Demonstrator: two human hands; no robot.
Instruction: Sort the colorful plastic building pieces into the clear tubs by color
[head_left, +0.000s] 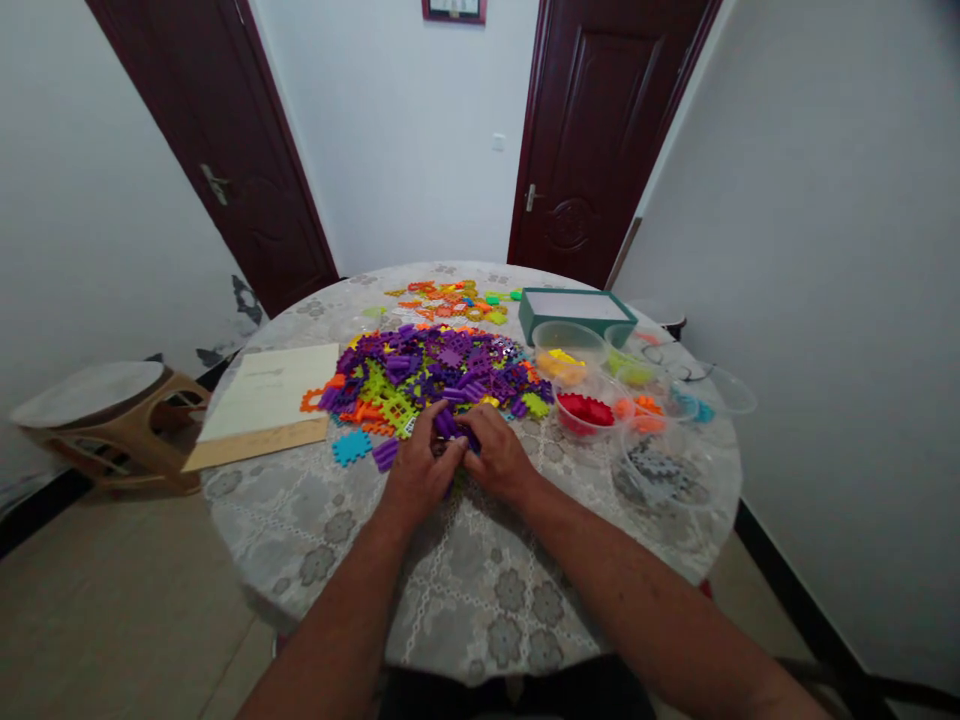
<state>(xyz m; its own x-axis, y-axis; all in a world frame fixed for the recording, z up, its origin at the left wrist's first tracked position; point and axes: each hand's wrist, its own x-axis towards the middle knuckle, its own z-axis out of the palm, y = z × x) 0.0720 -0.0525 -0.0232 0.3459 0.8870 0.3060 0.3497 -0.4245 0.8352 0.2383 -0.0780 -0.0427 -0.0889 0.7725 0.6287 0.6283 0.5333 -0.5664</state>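
Note:
Close in front of me, at the near edge of the heap, both hands come together around purple plastic building pieces [447,424]. My left hand [421,465] has its thumb and fingers closed on them from the left. Gripping from the right is my right hand [496,450], its fingers bent and its thumb near the left thumb. The fingers hide part of the pieces, so I cannot tell how they join. Just beyond lies a large heap of interlocking pieces [450,357], mostly purple, with lime green and orange. A blue square piece [352,448] lies left of my left hand.
Clear plastic bowls on the right hold yellow pieces [562,365], red pieces [586,410], orange pieces [646,412] and grey pieces [664,470]. Behind them stands a green box [577,312]. Paper [274,385] lies at left on the round table [337,545]. Orange pieces [450,300] are scattered at the back.

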